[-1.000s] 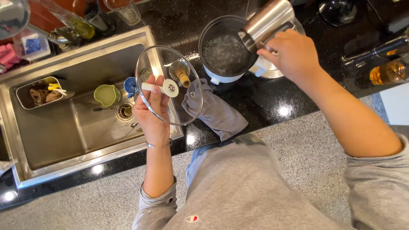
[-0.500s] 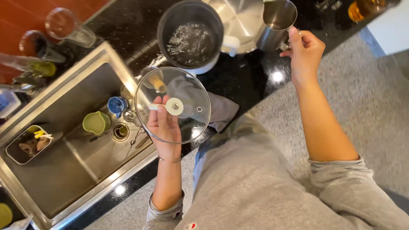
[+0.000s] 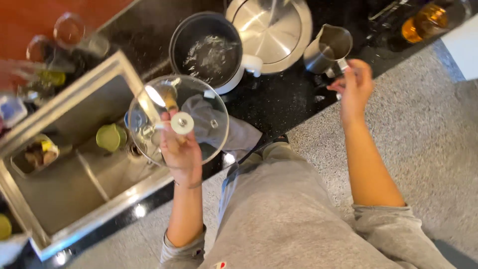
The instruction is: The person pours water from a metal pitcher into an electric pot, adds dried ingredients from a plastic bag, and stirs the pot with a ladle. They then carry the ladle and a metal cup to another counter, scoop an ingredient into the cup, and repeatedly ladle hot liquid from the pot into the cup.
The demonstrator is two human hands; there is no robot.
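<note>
Left hand (image 3: 181,152) grips the white knob of a glass pot lid (image 3: 199,99), held at frame centre-left over the steel sink's (image 3: 74,199) edge. Right hand (image 3: 354,87), upper right, is open, fingers loose, just beside a steel jug (image 3: 329,49). A dark pot (image 3: 209,50) of water sits above the lid.

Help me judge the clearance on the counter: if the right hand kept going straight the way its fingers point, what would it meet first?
Most likely the steel jug. The right hand, open and blurred, points up and slightly left at its handle side, and nothing shows in between. Depth is unclear from above, so it could pass over it.
</note>
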